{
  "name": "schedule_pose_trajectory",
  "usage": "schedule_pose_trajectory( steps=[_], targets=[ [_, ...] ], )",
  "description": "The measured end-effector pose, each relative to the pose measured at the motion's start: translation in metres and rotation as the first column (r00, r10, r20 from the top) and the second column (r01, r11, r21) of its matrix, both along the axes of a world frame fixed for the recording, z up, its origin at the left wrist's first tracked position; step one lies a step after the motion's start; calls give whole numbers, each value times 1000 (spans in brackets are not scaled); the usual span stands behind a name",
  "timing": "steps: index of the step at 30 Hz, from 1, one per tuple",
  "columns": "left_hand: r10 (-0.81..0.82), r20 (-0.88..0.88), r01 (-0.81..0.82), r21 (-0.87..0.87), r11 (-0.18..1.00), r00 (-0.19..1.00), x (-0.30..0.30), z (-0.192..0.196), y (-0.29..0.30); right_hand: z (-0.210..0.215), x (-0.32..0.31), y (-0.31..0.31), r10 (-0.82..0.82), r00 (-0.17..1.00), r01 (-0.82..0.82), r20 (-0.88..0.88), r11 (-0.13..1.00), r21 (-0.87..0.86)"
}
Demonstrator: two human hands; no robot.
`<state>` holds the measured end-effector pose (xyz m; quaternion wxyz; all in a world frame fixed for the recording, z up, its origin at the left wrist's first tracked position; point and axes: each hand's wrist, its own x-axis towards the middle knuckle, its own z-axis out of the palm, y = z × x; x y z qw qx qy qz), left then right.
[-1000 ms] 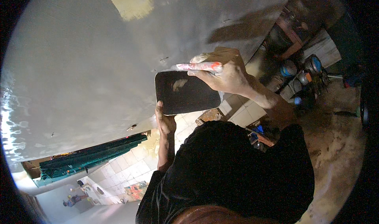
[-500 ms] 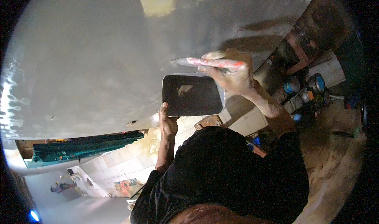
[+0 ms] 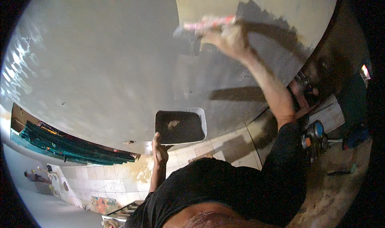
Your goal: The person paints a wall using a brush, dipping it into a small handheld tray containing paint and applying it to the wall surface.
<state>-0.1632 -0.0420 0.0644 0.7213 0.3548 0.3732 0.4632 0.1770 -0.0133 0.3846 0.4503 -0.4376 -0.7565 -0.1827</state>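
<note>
My right hand (image 3: 232, 41), arm stretched out toward the upper middle, is closed around a paintbrush (image 3: 210, 24) with a red and white handle. Its blurred bristle end points left, at or against the wall (image 3: 100, 67), beside fresh grey brush marks where grey paint meets a cream area. Lower down, my left hand (image 3: 161, 153) grips the near left corner of a white square tub (image 3: 204, 125), its thumb on the rim. Dark grey paint (image 3: 180, 133) lies in the tub, with a pale patch on its surface. The brush's shadow falls on the wall.
A long dark green item (image 3: 72, 145) lies along the lower left, beside pale floor tiles (image 3: 108, 174). Several cans and containers (image 3: 315, 133) stand at the right near a light board (image 3: 329, 113). Another person (image 3: 36, 176) is far off at the left.
My right hand has moved up and away from the tub with the paintbrush, to the edge of the cream area. The tub and my left hand now appear lower in view.
</note>
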Motion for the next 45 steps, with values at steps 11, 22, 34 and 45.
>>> schedule_pose_trajectory(
  steps=[11, 22, 34, 45],
  targets=[
    [120, 42, -121, 21, 992, 992, -33, 14, -11, 122, 24, 39, -229, 937, -56, 263, 645, 762],
    [143, 12, -143, 34, 989, 990, -58, 12, -25, -96, -18, -5, 64, 942, -135, 328, 971, 199],
    [245, 69, -249, 58, 967, 967, -52, 22, -30, 286, -19, 7, -269, 927, -9, 260, 680, 734],
    [214, 107, -223, 86, 971, 971, -62, 20, -33, 26, -22, -6, 34, 859, -46, 511, 999, 11]
  ],
)
